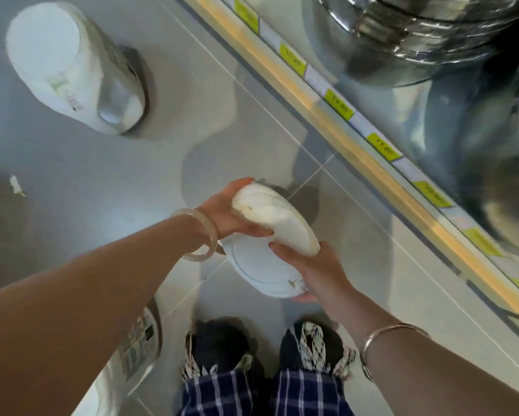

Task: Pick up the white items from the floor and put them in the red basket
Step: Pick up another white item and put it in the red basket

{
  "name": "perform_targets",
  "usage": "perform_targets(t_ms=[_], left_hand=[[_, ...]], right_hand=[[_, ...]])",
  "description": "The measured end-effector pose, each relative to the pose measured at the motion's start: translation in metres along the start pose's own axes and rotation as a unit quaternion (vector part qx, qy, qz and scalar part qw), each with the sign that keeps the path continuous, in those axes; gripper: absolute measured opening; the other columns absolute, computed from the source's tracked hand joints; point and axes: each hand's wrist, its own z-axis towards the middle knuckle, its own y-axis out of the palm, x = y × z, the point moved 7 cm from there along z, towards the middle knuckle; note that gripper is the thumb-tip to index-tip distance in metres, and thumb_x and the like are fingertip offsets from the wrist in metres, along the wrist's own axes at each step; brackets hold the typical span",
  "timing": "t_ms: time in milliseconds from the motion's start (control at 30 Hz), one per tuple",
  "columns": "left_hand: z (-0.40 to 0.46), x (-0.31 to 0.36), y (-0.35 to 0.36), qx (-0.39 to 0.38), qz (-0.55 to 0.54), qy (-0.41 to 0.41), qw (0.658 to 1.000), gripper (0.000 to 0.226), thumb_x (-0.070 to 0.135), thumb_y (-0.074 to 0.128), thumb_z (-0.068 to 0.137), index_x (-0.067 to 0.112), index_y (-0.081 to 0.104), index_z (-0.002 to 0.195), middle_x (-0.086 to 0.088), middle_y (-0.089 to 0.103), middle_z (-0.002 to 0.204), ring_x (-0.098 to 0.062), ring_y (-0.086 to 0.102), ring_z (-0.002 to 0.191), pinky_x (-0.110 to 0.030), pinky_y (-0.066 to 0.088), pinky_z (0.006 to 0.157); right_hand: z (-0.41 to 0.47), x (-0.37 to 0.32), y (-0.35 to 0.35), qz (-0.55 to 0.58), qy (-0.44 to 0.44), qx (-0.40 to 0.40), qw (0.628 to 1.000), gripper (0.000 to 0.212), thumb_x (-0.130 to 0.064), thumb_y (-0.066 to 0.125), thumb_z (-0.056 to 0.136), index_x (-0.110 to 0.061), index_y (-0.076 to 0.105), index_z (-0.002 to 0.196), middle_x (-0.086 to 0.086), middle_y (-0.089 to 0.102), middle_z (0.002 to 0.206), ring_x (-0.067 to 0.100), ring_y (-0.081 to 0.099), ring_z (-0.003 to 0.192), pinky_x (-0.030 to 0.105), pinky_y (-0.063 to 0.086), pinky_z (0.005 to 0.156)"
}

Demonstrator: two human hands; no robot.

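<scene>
Both forearms lower frame; left hand (222,211) and right hand (309,265) clasping stacked white bowls (270,235) at centre. Likely light, stiff, slippery, breakable: hold under rims. Red basket unseen.

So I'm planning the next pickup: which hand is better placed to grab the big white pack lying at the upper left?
Left, probably. The left hand is on the same side as the white pack. The right hand is farther away, supporting the white stack from underneath.
</scene>
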Motion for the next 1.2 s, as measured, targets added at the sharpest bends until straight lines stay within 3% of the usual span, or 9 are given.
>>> perform_targets(t_ms=[67,167,333,567,767,900,1033,1133,1200], left_hand=[[0.002,-0.002,0.002,0.002,-0.042,-0.009,0.999,0.085,0.019,0.081,0.068,0.043,0.033,0.133,0.01,0.052,0.107,-0.02,0.055,0.102,-0.028,0.052,0.057],[0.001,-0.011,0.006,0.006,-0.103,-0.042,0.994,0.077,0.018,0.081,0.067,0.046,0.037,0.125,0.01,0.053,0.104,-0.014,0.057,0.091,-0.034,0.055,0.057],[-0.008,-0.02,0.009,-0.033,-0.101,-0.089,0.99,0.076,0.015,0.08,0.069,0.052,0.037,0.12,0.003,0.047,0.118,-0.028,0.051,0.109,-0.045,0.059,0.063],[0.002,-0.023,0.023,-0.06,-0.141,-0.095,0.984,0.071,0.007,0.079,0.068,0.049,0.046,0.114,0.006,0.051,0.11,-0.022,0.054,0.096,-0.048,0.058,0.068],[-0.011,-0.036,0.031,-0.054,-0.172,-0.121,0.976,0.067,0.009,0.08,0.066,0.048,0.048,0.11,0.002,0.048,0.119,-0.033,0.05,0.108,-0.056,0.056,0.072],[-0.055,-0.033,0.044,-0.052,-0.213,-0.122,0.968,0.072,0.012,0.088,0.051,0.051,0.051,0.099,0.002,0.048,0.121,-0.032,0.051,0.109,-0.057,0.054,0.079],[-0.121,-0.013,0.05,-0.063,-0.21,-0.132,0.967,0.081,0.028,0.086,0.03,0.05,0.05,0.098,0.001,0.048,0.12,-0.033,0.05,0.109,-0.058,0.054,0.076],[-0.181,0.017,0.044,-0.083,-0.182,-0.126,0.972,0.07,0.02,0.088,0.051,0.048,0.048,0.101,0.001,0.048,0.116,-0.03,0.051,0.103,-0.06,0.054,0.076],[-0.22,0.039,0.036,-0.083,-0.149,-0.109,0.979,0.064,0.025,0.084,0.055,0.048,0.046,0.102,0.002,0.048,0.115,-0.027,0.051,0.102,-0.057,0.054,0.08]], right_hand=[[0.003,-0.001,0.0,-0.001,-0.028,-0.001,1.0,0.071,-0.042,0.083,0.063,-0.02,0.044,0.118,-0.002,0.055,0.109,0.018,0.057,0.096,0.038,0.057,0.064],[0.002,-0.005,-0.004,-0.011,-0.081,0.018,0.996,0.071,-0.05,0.082,0.054,-0.022,0.046,0.11,-0.005,0.057,0.1,0.013,0.058,0.089,0.034,0.051,0.063],[-0.005,-0.013,-0.008,-0.052,-0.104,-0.013,0.993,0.073,-0.048,0.082,0.049,-0.025,0.051,0.111,-0.008,0.06,0.1,0.013,0.06,0.091,0.026,0.047,0.062],[0.007,-0.018,-0.026,-0.079,-0.11,-0.049,0.99,0.063,-0.045,0.087,0.044,-0.028,0.066,0.102,-0.001,0.072,0.1,0.02,0.067,0.094,0.046,0.055,0.086],[-0.005,-0.014,-0.027,-0.08,-0.132,-0.06,0.986,0.048,-0.039,0.087,0.054,-0.034,0.064,0.096,-0.003,0.071,0.096,0.018,0.067,0.091,0.04,0.055,0.078],[-0.048,-0.01,-0.034,-0.134,-0.13,-0.075,0.98,0.078,-0.062,0.074,0.036,-0.028,0.065,0.106,-0.004,0.072,0.097,0.016,0.069,0.089,0.032,0.058,0.071],[-0.114,-0.006,-0.047,-0.162,-0.102,-0.085,0.978,0.084,-0.067,0.072,0.036,-0.025,0.064,0.108,-0.005,0.072,0.097,0.014,0.069,0.088,0.03,0.058,0.072],[-0.18,-0.013,-0.054,-0.143,-0.091,-0.092,0.981,0.081,-0.066,0.075,0.039,-0.029,0.064,0.11,-0.01,0.072,0.098,0.01,0.067,0.093,0.032,0.057,0.08],[-0.226,-0.021,-0.059,-0.129,-0.089,-0.089,0.984,0.076,-0.061,0.08,0.048,-0.027,0.059,0.113,-0.011,0.068,0.099,0.008,0.065,0.091,0.023,0.055,0.069]])
